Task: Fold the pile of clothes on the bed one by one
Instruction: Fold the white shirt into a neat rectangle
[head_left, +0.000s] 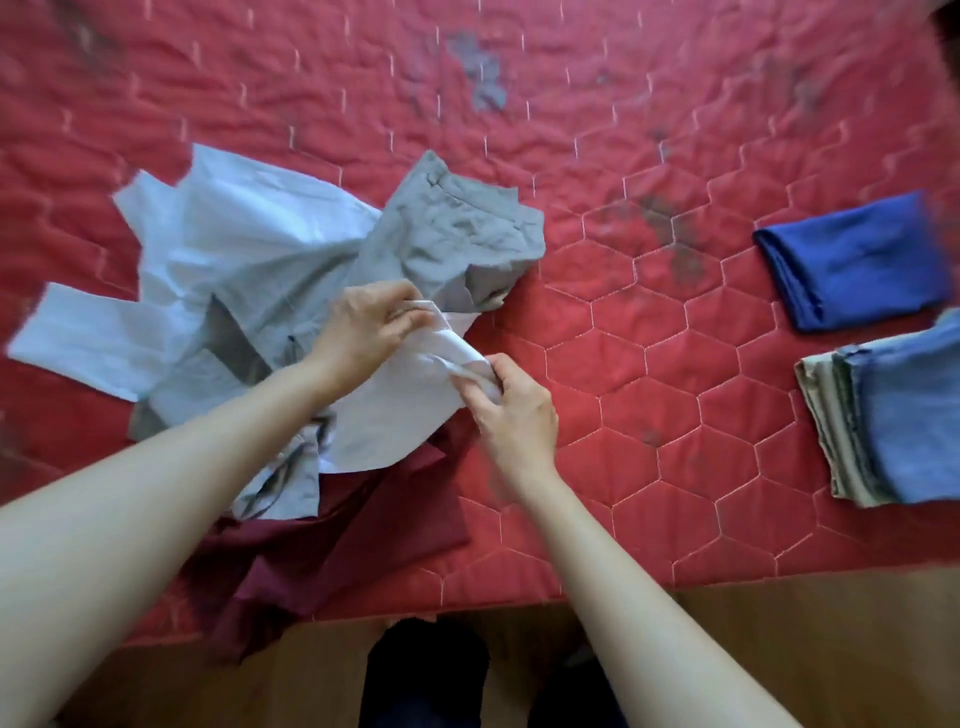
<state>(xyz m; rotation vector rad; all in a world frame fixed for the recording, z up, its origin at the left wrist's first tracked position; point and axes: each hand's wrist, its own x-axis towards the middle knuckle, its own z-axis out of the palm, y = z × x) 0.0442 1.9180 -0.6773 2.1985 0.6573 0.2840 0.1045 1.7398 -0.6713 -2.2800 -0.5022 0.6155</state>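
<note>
Red quilted bed (649, 364) w/ unfolded pile (291, 291) at left. Both hands pinch a white garment (395, 410) on pile's near-right edge: left hand (363, 327) grips top, right hand (511, 410) bunched corner. Folded stack (883, 415) far right (blue on top).

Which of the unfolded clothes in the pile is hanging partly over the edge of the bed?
The dark maroon garment, lowest in the pile; its corner drops past the bed edge, while the others lie fully on top.

Setting: home bedroom. Evidence: bed (649, 364) covered by worn red quilted spread with hexagon stitching; loose pile of clothes (291, 270); folded garments (878, 332) stacked at one side; wooden floor (779, 649) beside the bed.
</note>
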